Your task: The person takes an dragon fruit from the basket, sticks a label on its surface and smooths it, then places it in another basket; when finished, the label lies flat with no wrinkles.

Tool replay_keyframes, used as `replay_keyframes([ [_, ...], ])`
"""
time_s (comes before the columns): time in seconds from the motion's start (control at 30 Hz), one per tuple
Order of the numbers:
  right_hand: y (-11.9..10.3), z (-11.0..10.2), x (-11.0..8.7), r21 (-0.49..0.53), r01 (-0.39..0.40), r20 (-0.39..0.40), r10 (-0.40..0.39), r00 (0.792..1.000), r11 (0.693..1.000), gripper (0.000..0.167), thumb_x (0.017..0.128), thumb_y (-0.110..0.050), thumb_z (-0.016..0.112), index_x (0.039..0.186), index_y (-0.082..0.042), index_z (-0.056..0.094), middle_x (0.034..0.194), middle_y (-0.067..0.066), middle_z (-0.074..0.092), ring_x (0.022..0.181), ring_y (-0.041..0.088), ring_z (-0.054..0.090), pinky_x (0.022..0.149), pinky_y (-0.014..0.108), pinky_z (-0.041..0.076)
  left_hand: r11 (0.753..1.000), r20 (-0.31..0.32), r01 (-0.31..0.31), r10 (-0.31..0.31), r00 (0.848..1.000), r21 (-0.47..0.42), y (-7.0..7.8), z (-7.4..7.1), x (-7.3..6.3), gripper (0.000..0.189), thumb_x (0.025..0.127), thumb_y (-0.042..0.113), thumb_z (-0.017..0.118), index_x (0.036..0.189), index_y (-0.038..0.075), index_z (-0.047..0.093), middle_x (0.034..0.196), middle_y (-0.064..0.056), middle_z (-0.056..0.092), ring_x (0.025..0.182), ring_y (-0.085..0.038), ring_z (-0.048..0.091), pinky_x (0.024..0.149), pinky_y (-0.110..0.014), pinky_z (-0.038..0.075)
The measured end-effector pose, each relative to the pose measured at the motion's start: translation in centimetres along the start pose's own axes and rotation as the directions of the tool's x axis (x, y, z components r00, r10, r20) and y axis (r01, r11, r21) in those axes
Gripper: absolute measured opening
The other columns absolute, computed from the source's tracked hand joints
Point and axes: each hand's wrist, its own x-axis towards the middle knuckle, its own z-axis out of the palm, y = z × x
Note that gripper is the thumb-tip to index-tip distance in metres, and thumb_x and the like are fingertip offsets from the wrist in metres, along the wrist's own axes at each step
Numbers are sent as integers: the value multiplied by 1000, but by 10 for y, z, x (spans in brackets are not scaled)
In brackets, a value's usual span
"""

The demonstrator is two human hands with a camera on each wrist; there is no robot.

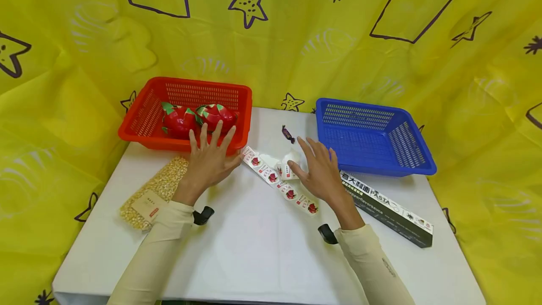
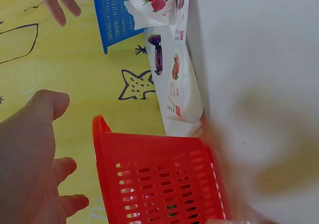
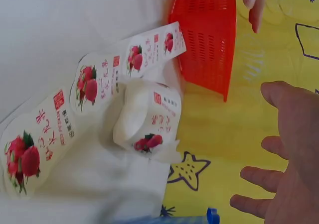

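Note:
My left hand (image 1: pixel 207 166) hovers with spread fingers at the front of the red basket (image 1: pixel 144 142), where two red dragon fruits (image 1: pixel 177 119) with green-tipped scales lie. My right hand (image 1: pixel 319 175) is spread too, in the air beside a roll of white labels (image 3: pixel 154 117). An unrolled strip of these labels (image 1: pixel 271 175), printed with dragon fruit, runs diagonally across the white table. Its far end lies close to the left fingertips in the head view; the left wrist view shows that hand apart from the strip (image 2: pixel 187 94). Neither hand holds anything.
At the back right stands a blue basket (image 1: pixel 360 154), with a black and white pasta box (image 1: pixel 389 208) in front of it. A bag of corn kernels (image 1: pixel 158 189) lies left, partly behind the left forearm. A small purple wrapped candy (image 1: pixel 288 134) sits between the baskets.

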Motion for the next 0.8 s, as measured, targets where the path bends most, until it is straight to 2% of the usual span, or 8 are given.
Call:
replay_keyframes([
  [0.13, -11, 9, 15, 43, 57, -14, -56, 998, 997, 73, 106, -45, 61, 167, -18, 34, 169, 16, 37, 155, 40, 32, 126, 68, 16, 1000, -7, 8, -8, 1000, -18, -6, -3, 7, 86, 102, 60, 56, 171, 21, 21, 178, -18, 8, 160, -55, 0, 122, -76, -10],
  [0.27, -28, 20, 33, 106, 109, 3, -110, 994, 988, 71, 107, -44, 60, 167, -17, 34, 168, 14, 40, 155, 37, 35, 126, 64, 23, 997, 6, 31, -30, 1000, -72, -12, -9, 17, 85, 104, 57, 55, 171, 21, 20, 178, -17, 7, 160, -54, 0, 123, -75, -7],
  [0.43, -47, 36, 52, 188, 104, 61, -117, 991, 977, 72, 107, -46, 58, 168, -20, 31, 171, 8, 37, 158, 35, 33, 127, 63, 22, 991, 29, 41, -38, 999, -124, -16, -16, 32, 84, 105, 51, 58, 172, 20, 17, 178, -18, 5, 159, -56, 1, 124, -77, -2],
  [0.6, -59, 50, 69, 262, 109, 75, -133, 988, 959, 72, 108, -46, 56, 170, -21, 27, 173, 5, 33, 158, 35, 33, 127, 64, 24, 993, 31, 41, -37, 999, -115, -19, -20, 41, 85, 105, 46, 60, 172, 18, 16, 177, -22, 6, 158, -59, 3, 123, -78, 2],
  [0.8, -71, 62, 84, 305, 104, 104, -142, 984, 947, 71, 110, -49, 51, 171, -22, 24, 175, 4, 29, 157, 35, 34, 125, 67, 26, 995, 53, 45, -41, 998, -84, -23, -24, 54, 86, 105, 44, 61, 172, 18, 15, 177, -24, 5, 158, -58, 3, 122, -79, 3],
])
